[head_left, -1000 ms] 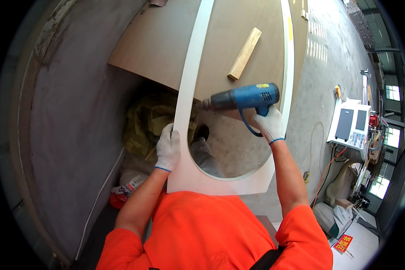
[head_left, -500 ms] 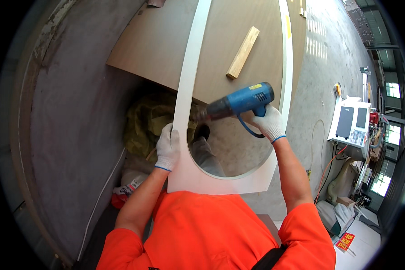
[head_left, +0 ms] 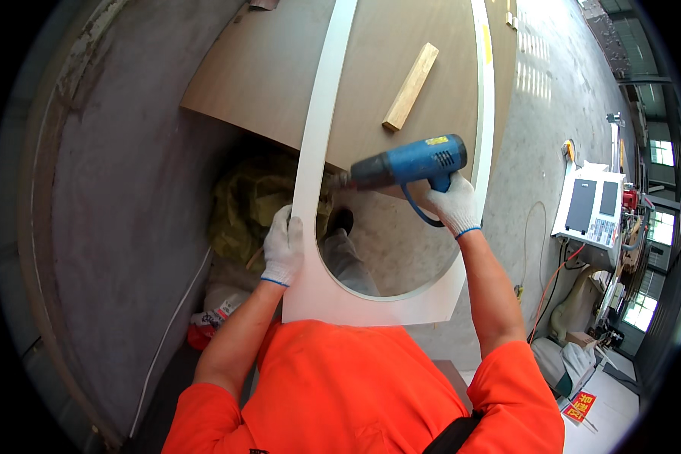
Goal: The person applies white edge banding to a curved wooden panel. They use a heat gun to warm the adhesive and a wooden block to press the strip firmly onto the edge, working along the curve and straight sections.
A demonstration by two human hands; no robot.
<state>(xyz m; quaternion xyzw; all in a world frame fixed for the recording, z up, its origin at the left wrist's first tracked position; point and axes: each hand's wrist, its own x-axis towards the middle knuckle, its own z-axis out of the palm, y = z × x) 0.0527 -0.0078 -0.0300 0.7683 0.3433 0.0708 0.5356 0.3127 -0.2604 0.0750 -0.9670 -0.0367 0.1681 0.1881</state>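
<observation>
Left hand grips white frame; right hand grips heat gun above frame; heating appears underway; remaining extent indeterminable

The frame lies over the surface, its near end past the edge. Within its outline, the wood block rests on the surface, beyond the heat gun in the right hand.

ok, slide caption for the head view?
Right hand points heat gun at white frame; left hand holds its left edge.
</observation>
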